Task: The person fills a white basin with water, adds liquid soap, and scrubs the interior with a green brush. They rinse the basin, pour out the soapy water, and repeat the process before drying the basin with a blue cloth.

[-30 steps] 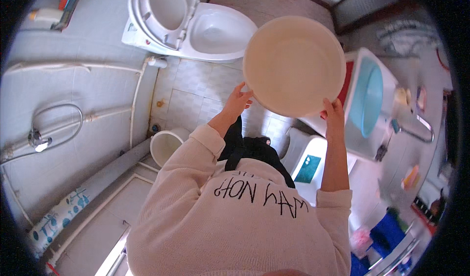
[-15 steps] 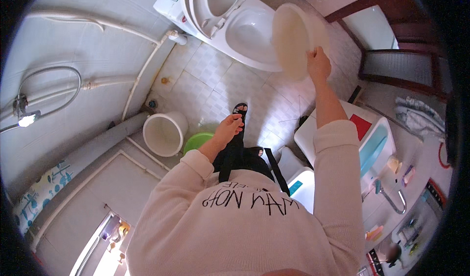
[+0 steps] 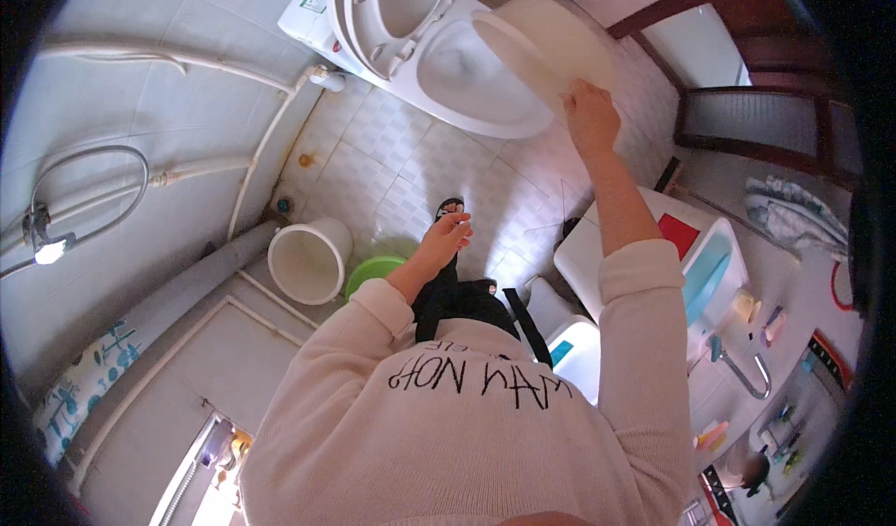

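Note:
My right hand grips the near rim of a cream-coloured plastic basin. The basin hangs steeply tilted beside the white toilet bowl, with its left rim over the bowl's right edge. Most of its inside is hidden from me. In front of my body, my left hand hovers in the air, its fingers loosely bent and apart, holding nothing. Below and to its left is a light green basin on the floor. The toilet's seat and lid stand raised at the bowl's left.
A white bucket stands by the left wall near the pipes. To the right are a white cabinet or appliance top with a red item and a washbasin with a tap. A dark red door frame is at the far right.
The basin in my right hand has tilted further, its left rim swinging over the toilet bowl. My right hand has shifted slightly left. The left hand has barely moved.

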`<state>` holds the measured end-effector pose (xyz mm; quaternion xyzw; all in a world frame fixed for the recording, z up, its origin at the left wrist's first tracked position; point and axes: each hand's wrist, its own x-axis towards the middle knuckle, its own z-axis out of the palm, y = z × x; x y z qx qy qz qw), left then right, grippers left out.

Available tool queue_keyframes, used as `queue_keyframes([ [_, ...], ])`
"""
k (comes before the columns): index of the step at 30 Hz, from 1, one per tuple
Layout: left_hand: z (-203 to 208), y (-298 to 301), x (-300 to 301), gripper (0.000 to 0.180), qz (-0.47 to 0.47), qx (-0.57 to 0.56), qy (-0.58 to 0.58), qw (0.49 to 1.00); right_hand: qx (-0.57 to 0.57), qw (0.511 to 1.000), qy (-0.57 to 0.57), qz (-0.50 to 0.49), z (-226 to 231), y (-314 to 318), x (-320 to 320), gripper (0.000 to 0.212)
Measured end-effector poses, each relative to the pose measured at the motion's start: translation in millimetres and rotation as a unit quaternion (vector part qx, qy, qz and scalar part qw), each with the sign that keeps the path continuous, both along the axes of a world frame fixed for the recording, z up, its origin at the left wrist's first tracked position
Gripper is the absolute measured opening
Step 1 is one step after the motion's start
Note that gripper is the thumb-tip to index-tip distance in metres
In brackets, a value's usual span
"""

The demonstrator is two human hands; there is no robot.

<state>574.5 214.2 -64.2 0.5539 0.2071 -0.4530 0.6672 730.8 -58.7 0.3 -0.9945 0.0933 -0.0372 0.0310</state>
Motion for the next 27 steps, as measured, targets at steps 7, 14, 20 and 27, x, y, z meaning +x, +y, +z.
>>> queue_keyframes([
  [7, 9, -5, 3, 0.03, -0.045, 0.018, 0.006, 0.999, 0.093, 0.98, -0.142, -0.101, -13, -20, -17, 0.025],
  [14, 14, -9, -2, 0.029, -0.07, 0.016, -0.007, 0.997, 0.562, 0.707, -0.124, -0.41, -60, -58, -58, 0.027],
  [20, 11, -23, -11, 0.031, -0.141, 0.02, -0.019, 0.99, 0.818, 0.382, -0.138, -0.408, -81, -73, -140, 0.025],
  [27, 19, -60, -33, 0.03, -0.256, 0.037, -0.022, 0.966, 0.862, 0.263, -0.176, -0.397, -62, -47, -268, 0.028],
])
